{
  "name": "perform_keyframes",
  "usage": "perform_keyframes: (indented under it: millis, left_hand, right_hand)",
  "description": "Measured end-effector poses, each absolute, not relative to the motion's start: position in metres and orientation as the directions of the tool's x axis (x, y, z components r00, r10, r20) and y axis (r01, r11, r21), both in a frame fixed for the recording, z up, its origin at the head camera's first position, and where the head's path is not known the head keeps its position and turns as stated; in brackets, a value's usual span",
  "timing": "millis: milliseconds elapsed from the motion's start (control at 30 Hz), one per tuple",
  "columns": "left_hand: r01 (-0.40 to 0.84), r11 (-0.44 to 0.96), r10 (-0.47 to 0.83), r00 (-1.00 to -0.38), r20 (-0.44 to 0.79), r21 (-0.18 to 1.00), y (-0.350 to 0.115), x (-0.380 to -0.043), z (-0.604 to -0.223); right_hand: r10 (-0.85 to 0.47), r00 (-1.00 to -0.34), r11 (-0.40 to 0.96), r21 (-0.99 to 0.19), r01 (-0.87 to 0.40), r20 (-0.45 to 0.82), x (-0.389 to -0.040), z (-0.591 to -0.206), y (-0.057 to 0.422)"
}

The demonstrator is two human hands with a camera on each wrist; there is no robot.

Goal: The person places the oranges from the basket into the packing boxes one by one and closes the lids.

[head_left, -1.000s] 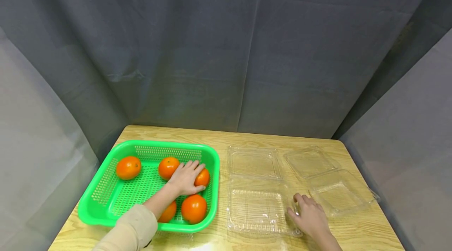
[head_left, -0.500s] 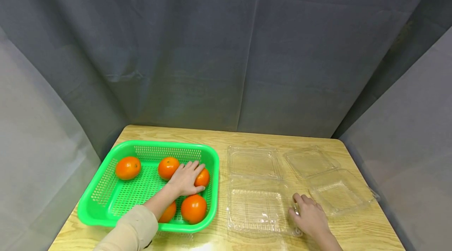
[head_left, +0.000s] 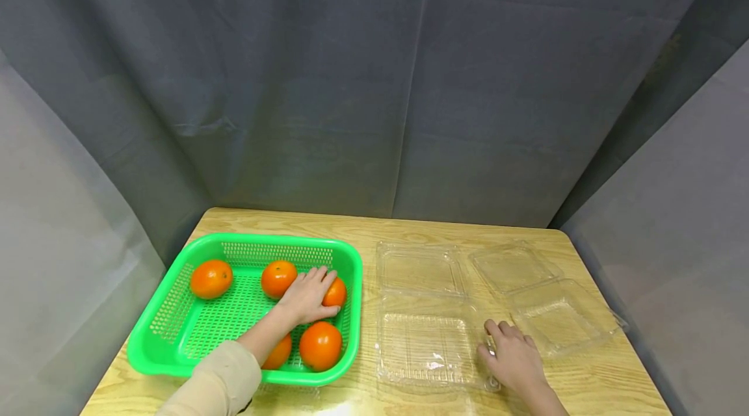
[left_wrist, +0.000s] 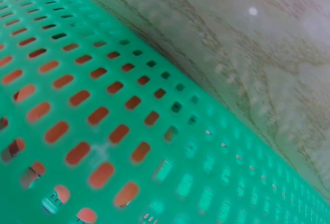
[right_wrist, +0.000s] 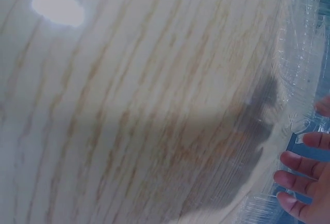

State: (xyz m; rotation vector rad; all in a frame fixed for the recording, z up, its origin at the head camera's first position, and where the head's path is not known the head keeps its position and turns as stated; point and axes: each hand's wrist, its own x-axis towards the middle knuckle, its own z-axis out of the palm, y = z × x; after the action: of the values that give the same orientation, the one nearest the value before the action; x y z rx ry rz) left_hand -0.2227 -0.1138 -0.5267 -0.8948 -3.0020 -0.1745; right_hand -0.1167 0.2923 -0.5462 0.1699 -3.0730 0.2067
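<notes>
Gripping far-right orange (head_left: 337,294) with left hand (head_left: 305,298), fingers to its far side, thumb to its near side. Sitting at 3 o'clock inside green basket (head_left: 234,239), next to wall. Also in there: back orange (head_left: 279,279) at 2 o'clock, near fingers; front orange (head_left: 320,346) at 4; half-hidden orange (head_left: 279,352) at 5, partly covered by left arm (head_left: 263,335); lone orange (head_left: 211,279) at 10, well apart from others. From left wrist, mostly slotted basket wall with orange colour through holes, grip itself hidden. Right hand (head_left: 515,359) at 4 o'clock of near clear container (head_left: 424,346), thumb and fingers apart beside rim; cannot tell if touching. At 3 o'clock from that container, second clear container (head_left: 562,318), set askew, both unfolded on wooden table (head_left: 608,380). At 12 o'clock, grey curtain (head_left: 310,110).
</notes>
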Motion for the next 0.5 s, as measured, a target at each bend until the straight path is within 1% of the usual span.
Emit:
perform_keyframes:
  millis: [267, 367, 500]
  left_hand:
    - [0.511, 0.852, 0.511, -0.859, 0.033, 0.116, -0.114, -0.224, -0.52]
    - [0.507, 0.852, 0.505, -0.862, 0.053, 0.131, -0.114, -0.225, -0.517]
    - [0.505, 0.854, 0.499, -0.863, 0.078, 0.121, -0.114, -0.226, -0.51]
  right_hand:
    - [-0.104, -0.993, 0.985, -0.129, -0.111, 0.059, -0.117, -0.548, 0.293]
    - [-0.104, -0.993, 0.985, -0.13, -0.111, 0.059, -0.117, -0.548, 0.293]
    - [-0.104, -0.993, 0.985, -0.134, -0.112, 0.059, -0.117, -0.547, 0.292]
